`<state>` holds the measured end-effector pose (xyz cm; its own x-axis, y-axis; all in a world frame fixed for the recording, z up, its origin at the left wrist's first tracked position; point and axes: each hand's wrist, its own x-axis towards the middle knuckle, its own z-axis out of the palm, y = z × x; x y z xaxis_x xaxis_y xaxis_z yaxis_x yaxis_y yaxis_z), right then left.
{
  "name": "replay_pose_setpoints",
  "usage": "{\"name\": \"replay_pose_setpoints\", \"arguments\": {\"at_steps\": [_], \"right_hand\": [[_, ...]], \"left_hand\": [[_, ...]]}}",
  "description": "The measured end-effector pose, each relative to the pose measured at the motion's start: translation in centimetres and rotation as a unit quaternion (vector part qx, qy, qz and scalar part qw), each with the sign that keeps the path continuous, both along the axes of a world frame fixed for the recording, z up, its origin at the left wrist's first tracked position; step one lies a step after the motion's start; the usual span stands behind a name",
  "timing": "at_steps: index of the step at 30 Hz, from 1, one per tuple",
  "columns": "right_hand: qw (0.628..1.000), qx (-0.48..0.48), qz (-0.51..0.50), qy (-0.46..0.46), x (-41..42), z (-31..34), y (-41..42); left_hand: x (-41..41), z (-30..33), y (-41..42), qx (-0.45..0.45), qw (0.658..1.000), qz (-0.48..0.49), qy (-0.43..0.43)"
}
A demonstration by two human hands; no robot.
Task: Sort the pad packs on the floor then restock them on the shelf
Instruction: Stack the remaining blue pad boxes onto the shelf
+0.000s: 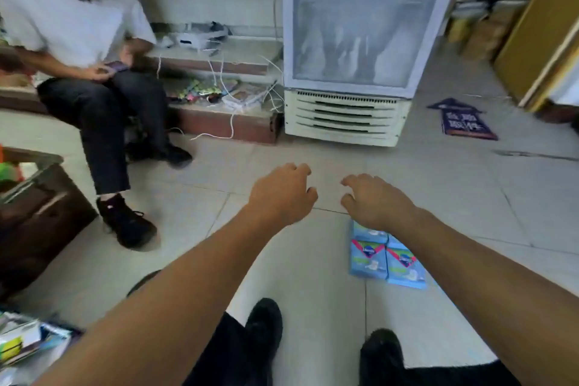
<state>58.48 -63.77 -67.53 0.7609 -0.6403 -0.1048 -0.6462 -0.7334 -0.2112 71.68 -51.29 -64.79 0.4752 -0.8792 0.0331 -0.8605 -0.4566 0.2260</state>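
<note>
Light blue pad packs (380, 255) lie side by side on the tiled floor, partly hidden under my right forearm. My left hand (283, 193) and my right hand (374, 199) are both stretched forward above the floor, fingers loosely curled, holding nothing. The right hand hovers just above the far end of the packs. My two black shoes show at the bottom of the view. The shelf for restocking cannot be told apart in this view.
A glass-door fridge (354, 41) stands straight ahead. A person in a white shirt (78, 50) sits on a low step at the left, holding a phone. A purple arrow sign (463, 119) lies on the floor at right. More packets (22, 341) sit at bottom left.
</note>
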Motion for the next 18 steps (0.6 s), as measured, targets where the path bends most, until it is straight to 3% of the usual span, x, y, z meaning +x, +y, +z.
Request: {"name": "replay_pose_setpoints", "arguments": {"at_steps": [11,18], "right_hand": [[0.947,0.183,-0.235,0.117,-9.7,-22.7,-8.1],[0.913,0.173,-0.361,0.079,-11.1,-33.2,-13.8]], "left_hand": [[-4.1,-21.6,-14.1,0.142,0.978,-0.051,0.142],[-6.6,-31.3,-20.3,0.174,0.963,-0.049,0.199]]}}
